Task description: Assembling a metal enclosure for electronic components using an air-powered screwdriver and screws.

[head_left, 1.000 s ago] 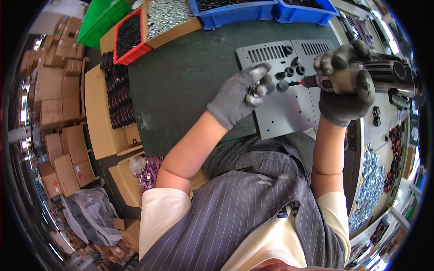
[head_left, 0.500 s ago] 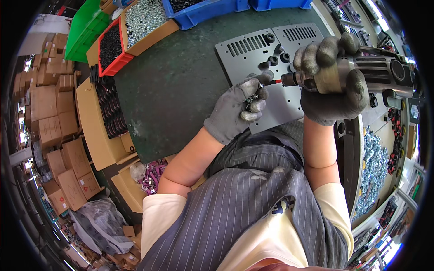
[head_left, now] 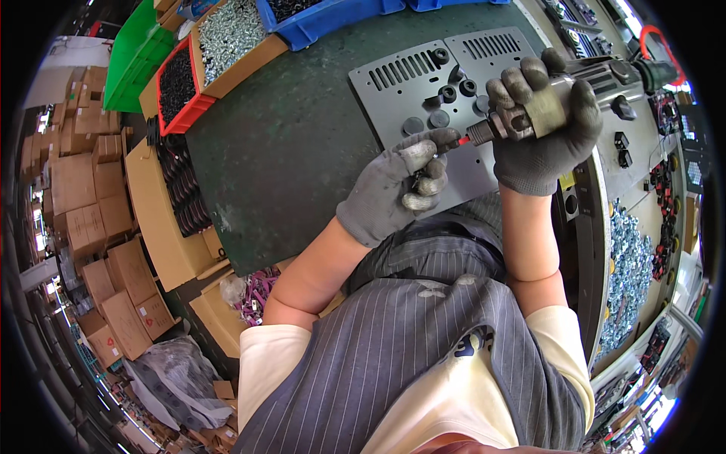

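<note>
My right hand [head_left: 546,129], in a dark grey glove, grips a power screwdriver [head_left: 546,112] whose red bit tip [head_left: 463,141] points left. The fingers of my gloved left hand [head_left: 397,178] pinch at that tip, hiding its end. Small shiny pieces that look like screws [head_left: 417,178] show between the curled left fingers. Beneath both hands lies a grey metal plate [head_left: 469,181] with slotted vents and holes. Black round feet [head_left: 448,94] and flat grey discs [head_left: 412,126] rest on it. A second slotted plate part [head_left: 491,47] adjoins it at the far right.
Left of the dark green worktop [head_left: 265,144] stand a red bin [head_left: 198,106] of black screws and a carton of silver screws [head_left: 231,34]. Blue bins [head_left: 333,26] line the far edge. A cardboard box [head_left: 151,204] holds dark curved parts. Silver hardware [head_left: 628,272] lies at right.
The screwdriver has tilted, its rear end swinging away from me. The bit tip stays by my left fingers. Discs on the plate have come into view, and the whole view has shifted slightly.
</note>
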Available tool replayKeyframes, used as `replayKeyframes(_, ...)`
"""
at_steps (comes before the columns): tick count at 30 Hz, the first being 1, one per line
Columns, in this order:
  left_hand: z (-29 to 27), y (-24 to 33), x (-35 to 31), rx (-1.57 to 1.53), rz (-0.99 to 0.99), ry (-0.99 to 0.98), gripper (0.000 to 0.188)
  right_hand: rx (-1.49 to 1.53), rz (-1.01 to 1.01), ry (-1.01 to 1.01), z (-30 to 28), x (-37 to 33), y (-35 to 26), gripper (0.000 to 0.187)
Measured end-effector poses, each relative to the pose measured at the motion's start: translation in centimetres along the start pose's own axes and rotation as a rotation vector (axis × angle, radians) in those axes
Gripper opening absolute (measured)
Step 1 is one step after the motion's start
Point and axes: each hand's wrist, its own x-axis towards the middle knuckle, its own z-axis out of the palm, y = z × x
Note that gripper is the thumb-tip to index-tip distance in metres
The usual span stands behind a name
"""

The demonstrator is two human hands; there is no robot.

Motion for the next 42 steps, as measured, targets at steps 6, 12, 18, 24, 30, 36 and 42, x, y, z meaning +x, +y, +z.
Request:
replayKeyframes(6, 0.4, 3.6, -0.1, 0.499, 0.060, 0.224, 0.032, -0.063, -0.064, 0.214, -1.2, 1.3, -1.3, 0.044)
replayKeyframes(12, -1.9, 5.0, 1.8, 1.773, 0.332, 0.390, 0.030, -0.232, -0.123, 0.247, -1.5, 1.6, -1.3, 0.047)
replayKeyframes(18, -2.1, 7.8, 4.2, 1.962, 0.535, 0.450, 0.037, -0.269, -0.068, 0.104, -1.0, 2.0, -0.3, 0.050)
replayKeyframes(24, -3.6, 9.3, 3.5, 2.201, 0.478, 0.368, 0.046, -0.485, -0.056, 0.044, -0.6, 3.6, 1.3, 0.052)
replayKeyframes(30, -3.9, 12.1, 2.3, 1.890, 0.615, 0.532, 0.039, -0.534, -0.036, -0.033, -0.6, 6.8, 5.1, 0.047)
replayKeyframes(36, -3.9, 11.2, 2.8, 2.114, 0.561, 0.501, 0.036, -0.723, 0.011, -0.076, 0.5, 9.0, 9.7, 0.045)
replayKeyframes(42, -4.4, 11.3, 3.0, 2.171, 0.584, 0.556, 0.034, -0.764, 0.202, -0.051, 1.3, 9.3, 12.9, 0.030)
